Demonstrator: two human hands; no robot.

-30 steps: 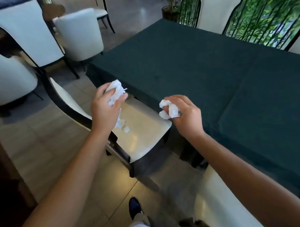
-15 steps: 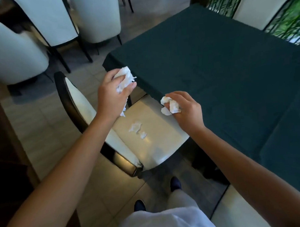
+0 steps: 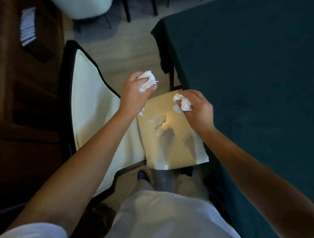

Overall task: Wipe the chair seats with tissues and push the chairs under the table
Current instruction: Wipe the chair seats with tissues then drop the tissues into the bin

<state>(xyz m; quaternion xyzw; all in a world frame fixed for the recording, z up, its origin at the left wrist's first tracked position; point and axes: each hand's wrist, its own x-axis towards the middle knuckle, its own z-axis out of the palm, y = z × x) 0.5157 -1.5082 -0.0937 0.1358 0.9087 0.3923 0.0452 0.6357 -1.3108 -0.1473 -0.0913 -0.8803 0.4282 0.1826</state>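
Person stands over the chair seat (image 3: 173, 146), both hands above it. Left hand (image 3: 135, 94): grip closed around a crumpled tissue wad (image 3: 147, 81). Right hand (image 3: 196, 108): fingertips pinching a smaller tissue wad (image 3: 185, 103). Torn tissue scraps (image 3: 157, 119) lie loose on the seat, mid-cushion.

Step in hand, as I judge it: wiping this seat. To do it well: press a wad flat, sweep the scraps toward one edge and gather them, not smear them; cover the corners too.

Chair sits just beside the table (image 3: 249, 80), seat edge near the dark green cloth. Backrest (image 3: 91, 107) is to the person's left, so the chair faces right, toward the table; its back-to-front axis runs left-right in view.
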